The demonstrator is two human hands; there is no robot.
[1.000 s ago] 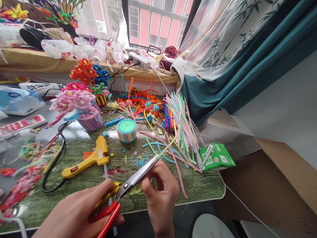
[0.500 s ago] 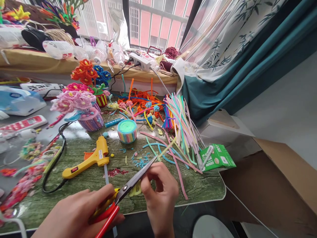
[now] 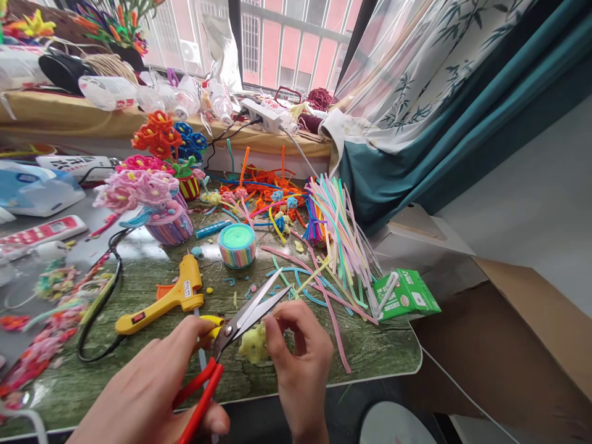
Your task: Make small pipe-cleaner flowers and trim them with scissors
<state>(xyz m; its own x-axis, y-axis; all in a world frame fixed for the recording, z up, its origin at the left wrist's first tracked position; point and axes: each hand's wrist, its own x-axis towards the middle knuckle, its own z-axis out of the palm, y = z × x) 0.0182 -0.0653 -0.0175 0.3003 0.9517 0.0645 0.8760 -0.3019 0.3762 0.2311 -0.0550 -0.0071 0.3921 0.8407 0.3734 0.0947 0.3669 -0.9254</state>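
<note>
The left hand [image 3: 143, 382] is curled about the handles of metal scissors with red grips [image 3: 228, 331], whose blades stand parted and aim up and away from the body, probably so the points stay off the fingers. The right hand [image 3: 300, 357] is closed to a narrow pinch, thumb against forefinger, holding a pale yellow, fuzzy, lobed piece [image 3: 253, 345] just below the blades and above the green wood-patterned table [image 3: 370, 354]; keeping it so near presumably lets both hands work together, though the fingers hide exactly where it is gripped. Beyond the scissor tips, loose pastel strips [image 3: 340, 342] and small blue fuzzy scraps [image 3: 264, 301] clutter the surface. On the left, a yellow plastic glue gun [image 3: 190, 280] lies on its side, its translucent stick running behind the left hand, which leaves that hand little room to swing outward. A round striped tub with a mint-green top [image 3: 237, 245] stands farther back, while a thick bundle of pastel fuzzy stems [image 3: 340, 231] and a green printed packet [image 3: 407, 295] crowd the right.
</note>
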